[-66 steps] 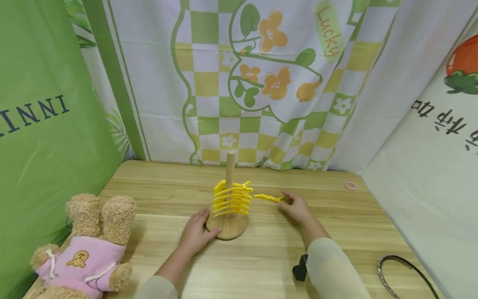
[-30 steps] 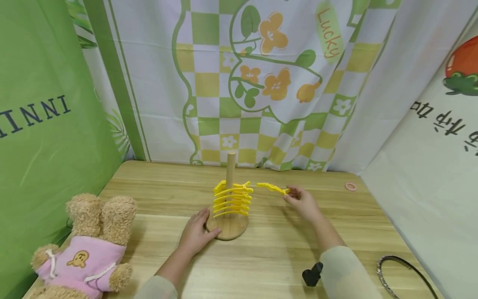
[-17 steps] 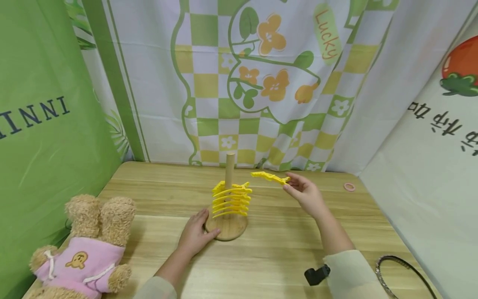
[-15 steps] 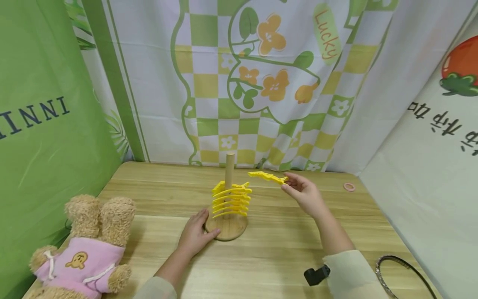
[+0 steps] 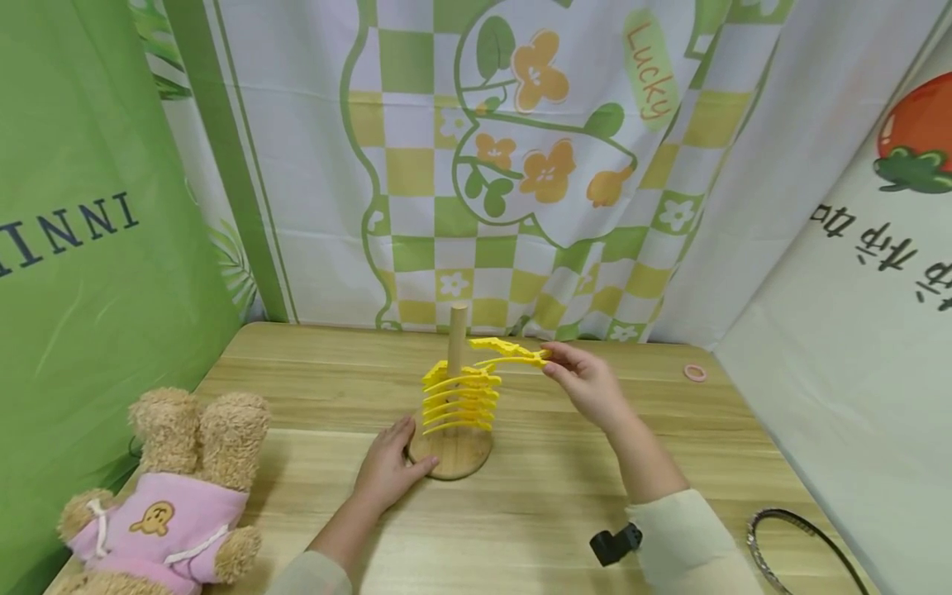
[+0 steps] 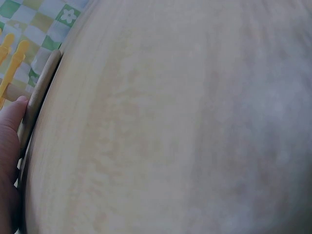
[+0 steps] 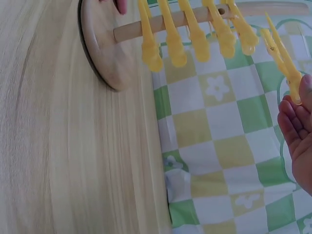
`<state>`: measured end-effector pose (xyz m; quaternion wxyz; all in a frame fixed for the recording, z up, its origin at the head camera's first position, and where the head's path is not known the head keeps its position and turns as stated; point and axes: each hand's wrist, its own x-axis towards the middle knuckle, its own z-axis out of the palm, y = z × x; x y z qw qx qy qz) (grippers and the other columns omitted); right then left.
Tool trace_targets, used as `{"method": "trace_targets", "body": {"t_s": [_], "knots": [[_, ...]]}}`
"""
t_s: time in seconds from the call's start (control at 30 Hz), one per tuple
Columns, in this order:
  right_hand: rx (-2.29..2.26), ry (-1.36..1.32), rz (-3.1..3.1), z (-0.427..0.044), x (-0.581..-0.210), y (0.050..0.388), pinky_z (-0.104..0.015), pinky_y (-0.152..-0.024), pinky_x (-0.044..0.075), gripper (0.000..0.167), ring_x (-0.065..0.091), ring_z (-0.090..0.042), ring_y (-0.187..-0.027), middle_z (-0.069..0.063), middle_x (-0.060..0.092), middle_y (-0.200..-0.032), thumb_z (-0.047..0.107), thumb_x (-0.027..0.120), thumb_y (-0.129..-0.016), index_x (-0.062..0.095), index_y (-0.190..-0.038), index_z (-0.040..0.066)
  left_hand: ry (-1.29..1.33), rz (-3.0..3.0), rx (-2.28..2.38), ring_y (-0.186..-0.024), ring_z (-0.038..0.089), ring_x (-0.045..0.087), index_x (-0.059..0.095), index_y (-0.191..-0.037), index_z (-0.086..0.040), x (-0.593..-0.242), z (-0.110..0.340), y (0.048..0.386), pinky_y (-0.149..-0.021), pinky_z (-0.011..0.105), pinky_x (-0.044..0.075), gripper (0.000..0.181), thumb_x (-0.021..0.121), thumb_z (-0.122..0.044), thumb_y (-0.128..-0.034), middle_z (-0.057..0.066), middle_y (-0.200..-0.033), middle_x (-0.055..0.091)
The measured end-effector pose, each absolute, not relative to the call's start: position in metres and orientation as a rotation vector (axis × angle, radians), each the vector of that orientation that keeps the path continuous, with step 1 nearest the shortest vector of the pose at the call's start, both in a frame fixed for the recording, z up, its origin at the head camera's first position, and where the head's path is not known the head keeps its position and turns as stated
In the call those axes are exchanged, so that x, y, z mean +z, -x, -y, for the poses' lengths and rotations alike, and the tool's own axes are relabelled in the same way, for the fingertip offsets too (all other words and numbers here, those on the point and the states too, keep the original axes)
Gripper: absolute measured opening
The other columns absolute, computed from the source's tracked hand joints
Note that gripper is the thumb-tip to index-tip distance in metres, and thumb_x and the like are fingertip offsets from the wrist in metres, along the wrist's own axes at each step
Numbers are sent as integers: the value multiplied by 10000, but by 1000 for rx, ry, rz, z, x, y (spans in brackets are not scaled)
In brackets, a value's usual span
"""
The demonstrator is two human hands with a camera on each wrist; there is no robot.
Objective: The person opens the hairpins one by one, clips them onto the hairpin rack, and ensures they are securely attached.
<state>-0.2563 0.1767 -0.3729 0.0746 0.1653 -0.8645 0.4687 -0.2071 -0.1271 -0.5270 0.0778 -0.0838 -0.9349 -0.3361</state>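
A wooden stand [image 5: 464,456] with a round base and upright post is on the table. Several yellow alligator hair clips [image 7: 197,46] are stacked along its post, sticking out sideways. My left hand [image 5: 388,463] holds the base at its left rim, the thumb on top; in the left wrist view only part of that hand [image 6: 9,146] shows. Near the post's upper part, my right hand [image 5: 587,387] pinches another yellow hair clip [image 5: 513,350] by its right end. That clip's jaws are spread and point toward the post, above the stack and apart from the post.
A plush toy [image 5: 189,512] in a pink top lies at the left. A black headband [image 5: 803,525] and a small pink ring [image 5: 695,373] lie at the right. A patterned curtain [image 5: 416,165] hangs behind the wooden table [image 5: 535,512].
My right hand has lifted the hair clip from beside the stack, then moved it left toward the post. The clip's jaws have spread apart. My left hand has stayed at the base.
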Motion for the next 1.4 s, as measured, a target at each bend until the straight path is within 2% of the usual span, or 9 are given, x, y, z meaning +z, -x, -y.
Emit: {"method": "trace_targets", "body": {"t_s": [0.2, 0.3, 0.5, 0.87, 1.4], "knots": [[1328, -485, 2607, -159, -367, 258, -371, -834, 608, 310, 698, -299, -1006, -166, 730, -1105, 165, 631, -953, 676, -1219, 11, 251, 2800, -1010, -1394, 394, 416, 465, -1400, 84, -527, 127, 208, -1192, 544, 290, 792, 719, -422, -846, 232, -1487, 451], [1330, -500, 2608, -150, -366, 259, -402, -832, 607, 305, 700, -297, -998, -156, 734, -1104, 179, 630, -954, 683, -1214, 28, 253, 2796, -1014, -1393, 395, 417, 466, -1400, 83, -527, 127, 208, -1191, 546, 291, 791, 719, -424, -848, 232, -1487, 452], [1336, -535, 2610, -136, -366, 262, -413, -830, 602, 293, 697, -285, -986, -142, 735, -1093, 185, 635, -950, 691, -1204, 53, 258, 2800, -1021, -1396, 393, 413, 465, -1402, 80, -527, 127, 209, -1192, 548, 289, 791, 714, -430, -851, 228, -1490, 450], [1306, -623, 2594, -122, -365, 262, -442, -849, 589, 306, 686, -302, -1004, -155, 733, -1111, 159, 634, -946, 676, -1204, 0, 258, 2792, -1023, -1389, 396, 422, 469, -1397, 86, -526, 126, 209, -1188, 549, 295, 788, 720, -421, -848, 234, -1482, 458], [1301, -682, 2669, -126, -367, 261, -380, -810, 578, 341, 651, -287, -1035, -142, 716, -1100, 164, 649, -941, 653, -1258, 38, 244, 2806, -1025, -1398, 393, 410, 456, -1412, 72, -527, 127, 207, -1192, 547, 289, 806, 704, -457, -856, 220, -1497, 444]]}}
